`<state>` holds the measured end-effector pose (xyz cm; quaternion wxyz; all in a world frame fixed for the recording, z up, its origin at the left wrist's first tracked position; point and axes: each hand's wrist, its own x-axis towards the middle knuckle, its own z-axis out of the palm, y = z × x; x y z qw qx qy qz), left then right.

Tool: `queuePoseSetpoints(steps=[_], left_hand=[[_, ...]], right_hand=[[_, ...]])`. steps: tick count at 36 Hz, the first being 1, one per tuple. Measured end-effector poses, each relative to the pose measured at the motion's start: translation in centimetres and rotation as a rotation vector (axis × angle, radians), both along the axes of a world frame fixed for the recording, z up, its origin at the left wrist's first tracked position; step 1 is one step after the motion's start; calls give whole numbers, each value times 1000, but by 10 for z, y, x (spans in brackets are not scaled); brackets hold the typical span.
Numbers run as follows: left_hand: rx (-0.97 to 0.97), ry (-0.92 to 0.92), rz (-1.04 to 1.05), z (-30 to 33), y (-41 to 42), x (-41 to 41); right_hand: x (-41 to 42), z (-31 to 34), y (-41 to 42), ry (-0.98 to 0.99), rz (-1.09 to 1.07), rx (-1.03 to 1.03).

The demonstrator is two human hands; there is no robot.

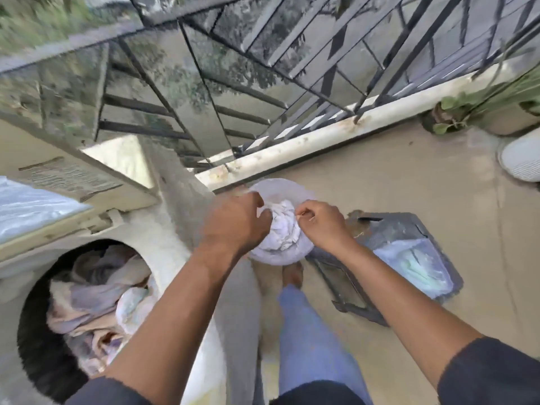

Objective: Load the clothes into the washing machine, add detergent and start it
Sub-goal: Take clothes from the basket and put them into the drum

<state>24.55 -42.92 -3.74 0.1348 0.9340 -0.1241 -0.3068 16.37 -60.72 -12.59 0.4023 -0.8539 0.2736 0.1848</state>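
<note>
A white round tub (pixel 271 258) sits between my hands, with a crumpled white plastic bag (pixel 285 226) inside it. My left hand (pixel 233 220) curls around the tub's left side and rim. My right hand (pixel 320 222) pinches the bag's bunched top. At lower left the washing machine (pixel 163 238) stands with its round door opening showing, and several clothes (pixel 96 290) in pale purple, beige and white fill the drum. The machine's detergent drawer area (pixel 96 220) shows just above the opening.
A grey square bin (pixel 388 267) holding plastic lies on the tan floor to the right. My leg in blue trousers (pixel 306 331) and bare foot are below the tub. A black railing (pixel 263 83), white ledge, potted plant (pixel 455 115) and white shoe (pixel 523 159) lie beyond.
</note>
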Motion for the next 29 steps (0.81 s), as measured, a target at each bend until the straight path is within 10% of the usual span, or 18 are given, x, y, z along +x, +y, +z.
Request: queuePoseSetpoints(steps=[15, 29], left_hand=[[198, 534, 52, -258, -66, 8], [157, 625, 282, -426, -57, 5]], right_hand=[[31, -249, -35, 296, 277, 95], [65, -460, -34, 541, 371, 100]])
